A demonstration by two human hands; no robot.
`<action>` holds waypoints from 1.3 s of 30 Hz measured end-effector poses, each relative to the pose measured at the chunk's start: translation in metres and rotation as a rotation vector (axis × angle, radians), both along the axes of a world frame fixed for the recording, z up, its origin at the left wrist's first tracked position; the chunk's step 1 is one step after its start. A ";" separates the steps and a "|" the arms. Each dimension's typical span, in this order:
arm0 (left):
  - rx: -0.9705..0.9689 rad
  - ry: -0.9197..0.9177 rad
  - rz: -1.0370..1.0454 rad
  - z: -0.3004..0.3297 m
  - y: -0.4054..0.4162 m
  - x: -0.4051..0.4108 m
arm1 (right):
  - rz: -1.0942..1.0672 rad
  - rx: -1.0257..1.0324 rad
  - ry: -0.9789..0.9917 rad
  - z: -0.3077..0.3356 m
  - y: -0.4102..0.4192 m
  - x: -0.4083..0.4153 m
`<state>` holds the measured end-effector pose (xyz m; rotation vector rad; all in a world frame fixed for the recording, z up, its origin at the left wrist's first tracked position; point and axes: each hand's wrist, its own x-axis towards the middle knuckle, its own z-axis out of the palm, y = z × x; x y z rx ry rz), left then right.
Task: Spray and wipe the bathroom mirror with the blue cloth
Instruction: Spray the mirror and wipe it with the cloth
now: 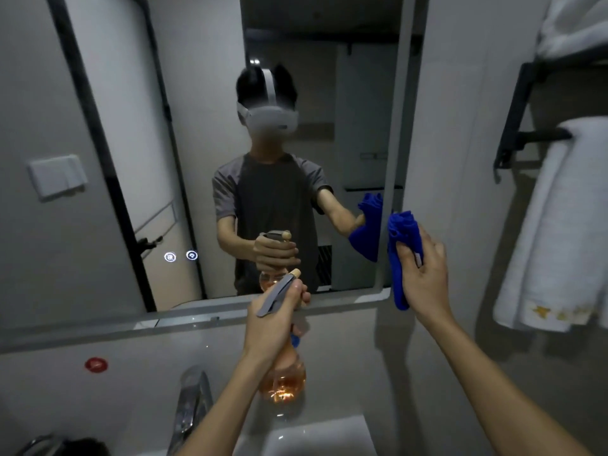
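Left hand (274, 319) grips the spray bottle (283, 373) over the sink (316, 436), nozzle facing the mirror (204, 153) — right hand (424, 274) clutches the blue cloth (399, 258), bunched against the mirror's right edge.

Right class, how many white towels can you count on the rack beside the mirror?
2. One white towel hangs over the lower bar at the right. Another towel lies folded on the shelf above it, cut off by the picture's edge, so more may be hidden there.
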<state>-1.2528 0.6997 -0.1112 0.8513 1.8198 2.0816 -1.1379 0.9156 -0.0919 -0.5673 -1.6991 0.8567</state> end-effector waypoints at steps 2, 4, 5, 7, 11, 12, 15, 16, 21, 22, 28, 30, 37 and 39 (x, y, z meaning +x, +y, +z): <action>-0.034 0.022 -0.002 -0.008 0.011 0.005 | 0.004 -0.036 0.002 -0.016 0.004 0.001; -0.052 0.034 0.000 -0.012 0.019 0.010 | -0.002 -0.059 0.009 -0.029 0.008 0.002; -0.056 0.038 -0.002 -0.013 0.023 0.012 | -0.009 -0.067 0.009 -0.033 0.009 0.001; -0.061 0.046 0.000 -0.015 0.031 0.014 | -0.016 -0.080 0.013 -0.040 0.013 0.001; -0.061 0.033 0.040 -0.018 0.045 0.011 | -0.016 -0.105 0.048 -0.044 0.017 -0.003; -0.058 0.034 0.051 -0.019 0.047 0.009 | -0.012 -0.113 0.058 -0.045 0.018 -0.004; -0.062 0.048 0.062 -0.022 0.051 0.005 | -0.006 -0.097 0.068 -0.046 0.021 -0.006; -0.055 0.041 0.058 -0.022 0.050 0.004 | -0.008 -0.079 0.068 -0.046 0.023 -0.007; -0.002 0.015 -0.017 -0.015 0.039 0.002 | -0.112 0.053 0.117 -0.019 0.037 -0.024; 0.003 0.023 -0.024 -0.013 0.036 0.002 | -0.149 0.094 0.133 -0.011 0.039 -0.031; 0.083 0.017 -0.013 -0.008 0.023 -0.006 | -0.386 0.398 0.022 -0.008 0.003 -0.083; 0.091 0.015 -0.014 -0.010 0.018 -0.008 | -0.328 0.618 -0.177 -0.041 -0.013 -0.089; 0.059 0.027 0.017 -0.019 0.008 -0.006 | 0.004 0.923 -0.592 -0.113 -0.022 -0.062; 0.052 0.019 0.024 -0.020 0.004 -0.009 | 0.000 0.743 -0.483 -0.091 -0.008 -0.052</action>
